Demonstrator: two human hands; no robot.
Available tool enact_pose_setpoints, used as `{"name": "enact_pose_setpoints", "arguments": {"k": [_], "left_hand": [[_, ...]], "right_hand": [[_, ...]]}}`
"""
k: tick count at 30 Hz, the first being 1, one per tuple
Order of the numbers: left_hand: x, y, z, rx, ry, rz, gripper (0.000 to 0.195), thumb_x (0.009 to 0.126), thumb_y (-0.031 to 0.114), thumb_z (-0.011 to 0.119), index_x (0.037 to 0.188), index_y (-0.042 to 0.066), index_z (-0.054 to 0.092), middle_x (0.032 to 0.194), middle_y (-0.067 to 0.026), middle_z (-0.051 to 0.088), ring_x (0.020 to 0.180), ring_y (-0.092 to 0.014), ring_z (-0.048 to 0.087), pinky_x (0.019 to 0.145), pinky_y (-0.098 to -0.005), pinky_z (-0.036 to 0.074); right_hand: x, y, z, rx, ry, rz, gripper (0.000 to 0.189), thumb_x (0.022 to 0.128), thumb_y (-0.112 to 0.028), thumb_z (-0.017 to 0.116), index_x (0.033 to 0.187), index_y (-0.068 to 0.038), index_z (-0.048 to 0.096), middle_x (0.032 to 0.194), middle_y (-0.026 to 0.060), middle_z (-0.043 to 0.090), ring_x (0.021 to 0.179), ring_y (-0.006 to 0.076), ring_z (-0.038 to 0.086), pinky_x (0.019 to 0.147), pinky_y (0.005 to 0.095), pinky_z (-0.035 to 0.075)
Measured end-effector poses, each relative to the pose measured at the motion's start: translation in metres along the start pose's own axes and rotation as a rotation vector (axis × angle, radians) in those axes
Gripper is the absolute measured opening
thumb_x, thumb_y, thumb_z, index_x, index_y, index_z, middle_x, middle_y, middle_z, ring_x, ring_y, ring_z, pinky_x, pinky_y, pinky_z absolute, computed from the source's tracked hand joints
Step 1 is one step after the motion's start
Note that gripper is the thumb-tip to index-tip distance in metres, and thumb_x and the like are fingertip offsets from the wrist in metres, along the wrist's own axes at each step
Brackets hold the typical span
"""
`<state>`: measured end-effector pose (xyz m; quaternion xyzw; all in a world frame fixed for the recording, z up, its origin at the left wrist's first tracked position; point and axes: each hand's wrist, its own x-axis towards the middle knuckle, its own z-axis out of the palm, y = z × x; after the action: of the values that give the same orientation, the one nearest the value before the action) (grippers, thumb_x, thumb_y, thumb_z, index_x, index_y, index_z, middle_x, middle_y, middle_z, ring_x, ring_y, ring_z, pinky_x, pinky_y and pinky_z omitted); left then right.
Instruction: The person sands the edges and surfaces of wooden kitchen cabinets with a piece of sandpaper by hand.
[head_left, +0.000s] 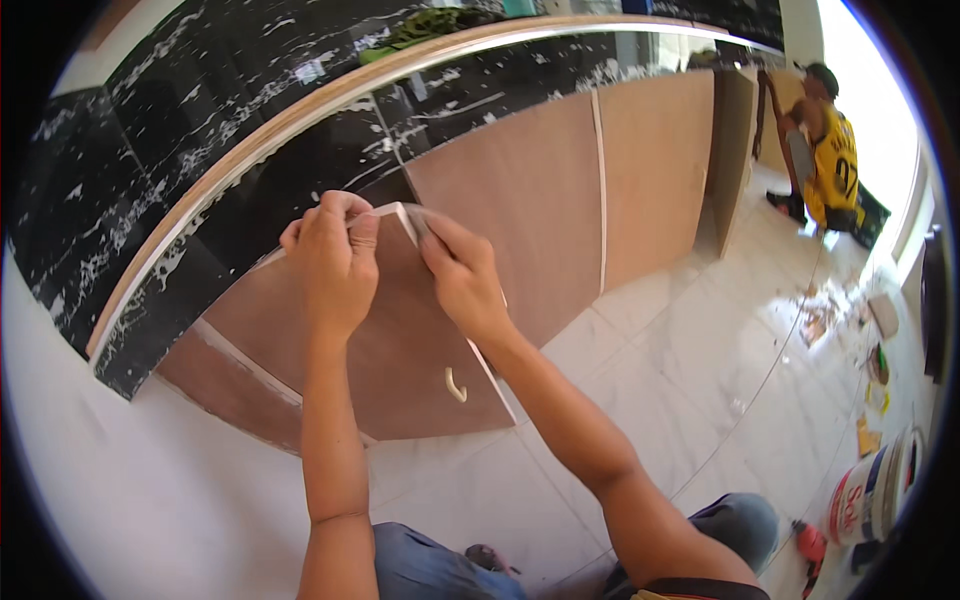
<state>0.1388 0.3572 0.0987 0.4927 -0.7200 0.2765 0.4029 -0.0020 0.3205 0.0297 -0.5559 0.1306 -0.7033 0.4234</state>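
A reddish-brown plywood cabinet door (420, 315) stands ajar before me, with white edge strip (407, 223) along its top and side. My left hand (334, 262) is at the top edge near the corner, thumb and forefinger pinched on the pale strip there. Across the corner, my right hand (465, 274) grips a thin grey piece (421, 227) against the side edge; motion blur hides what it is. A cream curved handle (454, 385) sits low on the door face.
Black marbled stone (247, 247) fronts the counter above. More cabinet doors (517, 202) extend right. A person in a yellow jersey (832, 165) squats at the far end. Debris (821, 319), a paint bucket (870, 487) and a red power tool (810, 544) are on the tiled floor.
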Motion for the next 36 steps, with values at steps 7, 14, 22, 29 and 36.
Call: {"name": "enact_pose_setpoints", "arguments": {"k": [7,14,22,29,36], "left_hand": [[-0.003,-0.005,0.002,-0.054,-0.033,-0.115,0.022,0.106,0.031,0.052,0.105,0.011,0.061,0.092,-0.0036,0.064,0.092,-0.023,0.059,0.104,-0.0421,0.032],[0.0,-0.006,0.015,-0.027,-0.033,-0.117,0.024,0.107,0.032,0.052,0.104,0.009,0.061,0.092,-0.0055,0.065,0.092,-0.024,0.059,0.102,-0.0413,0.035],[0.006,-0.003,0.003,0.031,-0.045,-0.093,0.023,0.106,0.03,0.052,0.103,0.009,0.06,0.09,-0.0062,0.065,0.089,-0.026,0.06,0.101,-0.0417,0.036],[0.0,-0.011,0.018,-0.105,-0.016,-0.148,0.026,0.107,0.028,0.053,0.1,0.004,0.061,0.082,-0.0083,0.066,0.075,-0.025,0.06,0.08,-0.0386,0.047],[0.008,-0.004,0.016,-0.069,0.012,-0.092,0.026,0.107,0.027,0.053,0.099,0.004,0.061,0.082,-0.0089,0.066,0.073,-0.025,0.06,0.074,-0.0381,0.047]], "right_hand": [[-0.107,0.091,-0.04,-0.17,0.088,0.113,0.035,0.1,0.004,0.048,0.129,-0.001,0.067,0.104,0.0217,0.073,0.095,0.0201,0.071,0.089,0.0297,0.052],[-0.024,0.014,0.007,-0.167,0.101,-0.079,0.04,0.097,0.008,0.051,0.134,-0.001,0.063,0.124,0.0258,0.068,0.112,0.0382,0.068,0.097,0.0373,0.052],[-0.146,0.107,-0.031,-0.094,0.193,0.139,0.061,0.087,0.019,0.047,0.142,-0.005,0.059,0.135,0.0203,0.066,0.121,0.0368,0.066,0.106,0.0371,0.049],[0.001,0.023,0.029,-0.138,0.203,-0.319,0.05,0.088,0.01,0.056,0.138,0.001,0.058,0.122,0.0284,0.065,0.106,0.0461,0.064,0.089,0.0447,0.053],[-0.205,0.165,-0.064,-0.306,0.26,0.161,0.073,0.079,0.018,0.051,0.146,-0.01,0.053,0.133,0.0214,0.065,0.119,0.0406,0.065,0.115,0.0442,0.044]]}}
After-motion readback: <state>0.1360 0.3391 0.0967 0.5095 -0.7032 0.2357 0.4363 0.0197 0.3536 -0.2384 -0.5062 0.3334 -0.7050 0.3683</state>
